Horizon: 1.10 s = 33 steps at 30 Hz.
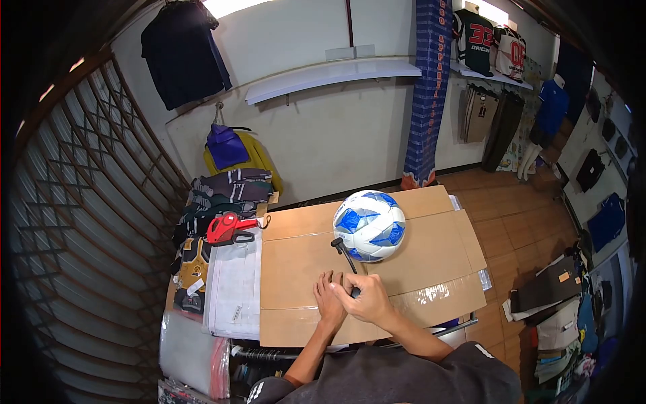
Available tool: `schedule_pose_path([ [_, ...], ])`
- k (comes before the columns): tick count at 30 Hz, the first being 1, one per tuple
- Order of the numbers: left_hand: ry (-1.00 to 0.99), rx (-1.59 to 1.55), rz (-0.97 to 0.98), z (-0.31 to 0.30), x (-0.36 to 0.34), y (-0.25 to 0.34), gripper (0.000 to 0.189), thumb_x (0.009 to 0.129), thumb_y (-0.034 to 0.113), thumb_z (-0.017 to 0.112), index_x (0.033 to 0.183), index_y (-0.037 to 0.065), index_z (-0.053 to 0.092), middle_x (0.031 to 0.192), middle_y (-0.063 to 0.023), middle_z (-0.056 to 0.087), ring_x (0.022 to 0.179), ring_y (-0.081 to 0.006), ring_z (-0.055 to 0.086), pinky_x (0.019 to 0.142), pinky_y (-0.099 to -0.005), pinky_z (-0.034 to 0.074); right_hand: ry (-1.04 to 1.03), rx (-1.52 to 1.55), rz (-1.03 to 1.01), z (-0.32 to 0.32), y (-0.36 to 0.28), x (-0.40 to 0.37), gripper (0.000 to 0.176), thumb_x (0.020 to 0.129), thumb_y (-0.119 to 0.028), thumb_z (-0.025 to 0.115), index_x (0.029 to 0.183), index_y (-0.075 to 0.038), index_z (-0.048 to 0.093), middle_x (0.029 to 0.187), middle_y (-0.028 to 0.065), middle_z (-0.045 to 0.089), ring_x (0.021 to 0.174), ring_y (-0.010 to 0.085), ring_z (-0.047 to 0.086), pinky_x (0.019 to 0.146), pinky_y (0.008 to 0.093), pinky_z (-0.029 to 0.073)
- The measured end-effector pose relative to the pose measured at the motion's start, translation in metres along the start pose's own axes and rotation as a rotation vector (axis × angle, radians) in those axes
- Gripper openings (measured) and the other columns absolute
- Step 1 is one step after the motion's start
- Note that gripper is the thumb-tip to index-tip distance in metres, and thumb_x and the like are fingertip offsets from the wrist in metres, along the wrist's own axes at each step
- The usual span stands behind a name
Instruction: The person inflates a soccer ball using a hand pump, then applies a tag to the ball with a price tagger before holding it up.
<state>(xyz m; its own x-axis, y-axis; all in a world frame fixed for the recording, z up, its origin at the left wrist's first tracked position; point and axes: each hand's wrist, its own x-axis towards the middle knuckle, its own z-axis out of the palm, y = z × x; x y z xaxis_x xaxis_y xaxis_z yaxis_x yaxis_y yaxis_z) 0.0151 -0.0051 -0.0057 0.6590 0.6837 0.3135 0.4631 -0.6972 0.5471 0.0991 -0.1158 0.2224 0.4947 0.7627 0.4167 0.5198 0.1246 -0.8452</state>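
Observation:
A white and blue soccer ball (370, 225) rests on a flattened cardboard sheet (296, 249). Beside its lower left side is the crossbar end of a black T-ended tool (346, 256), which looks like a small hand pump. Its thin shaft runs down to my right hand (367, 297), which is closed around the lower end; a dark piece shows between the fingers. My left hand (329, 296) lies just left of the right one, fingers stretched out low over the cardboard. Whether it touches the tool is hidden.
Left of the cardboard are a red price-label gun (230, 229), a white plastic-wrapped stack (232, 289) and folded dark clothes (229, 192). A metal folding gate (101, 202) stands at the left. Folded garments (558, 330) are piled at the right. A white shelf (333, 75) crosses the wall.

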Motion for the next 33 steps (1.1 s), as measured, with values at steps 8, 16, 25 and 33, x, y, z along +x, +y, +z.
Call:
schedule_pose_path([
  [8, 0.028, 0.087, 0.035, 0.005, -0.003, -0.006, 0.059, 0.097, 0.036, 0.064, 0.150, 0.012, 0.053, 0.157, -0.0190, 0.045, 0.154, -0.0417, 0.031, 0.124, -0.0638, 0.020, 0.031, -0.003, 0.002, 0.033, 0.059, -0.018, 0.039, 0.093, -0.018, 0.079, 0.067, 0.003, 0.058, 0.056, 0.0171, 0.056, 0.045, 0.0207, 0.048, 0.049, 0.0384, 0.044],
  [16, 0.057, 0.035, 0.048, 0.003, -0.002, -0.003, 0.061, 0.094, 0.035, 0.068, 0.149, 0.014, 0.054, 0.156, -0.0176, 0.046, 0.153, -0.0413, 0.031, 0.124, -0.0640, 0.020, -0.165, 0.006, 0.034, -0.012, -0.008, -0.002, 0.041, 0.090, -0.028, 0.086, 0.074, 0.002, 0.064, 0.058, 0.0153, 0.059, 0.048, 0.0184, 0.053, 0.051, 0.0348, 0.045],
  [25, 0.022, 0.006, 0.038, -0.008, -0.001, 0.006, 0.060, 0.094, 0.035, 0.068, 0.149, 0.014, 0.053, 0.157, -0.0184, 0.046, 0.154, -0.0418, 0.030, 0.124, -0.0646, 0.019, -0.105, -0.062, -0.040, -0.017, -0.015, -0.001, 0.036, 0.094, -0.025, 0.084, 0.076, 0.000, 0.064, 0.056, 0.0130, 0.057, 0.044, 0.0199, 0.052, 0.048, 0.0340, 0.043],
  [33, 0.011, 0.035, 0.014, -0.002, -0.001, 0.003, 0.061, 0.094, 0.033, 0.067, 0.150, 0.014, 0.052, 0.157, -0.0192, 0.045, 0.154, -0.0423, 0.029, 0.123, -0.0660, 0.019, -0.036, -0.078, 0.068, 0.021, 0.047, -0.015, 0.040, 0.095, -0.031, 0.080, 0.077, 0.000, 0.064, 0.059, 0.0187, 0.061, 0.049, 0.0373, 0.061, 0.049, 0.0422, 0.046],
])
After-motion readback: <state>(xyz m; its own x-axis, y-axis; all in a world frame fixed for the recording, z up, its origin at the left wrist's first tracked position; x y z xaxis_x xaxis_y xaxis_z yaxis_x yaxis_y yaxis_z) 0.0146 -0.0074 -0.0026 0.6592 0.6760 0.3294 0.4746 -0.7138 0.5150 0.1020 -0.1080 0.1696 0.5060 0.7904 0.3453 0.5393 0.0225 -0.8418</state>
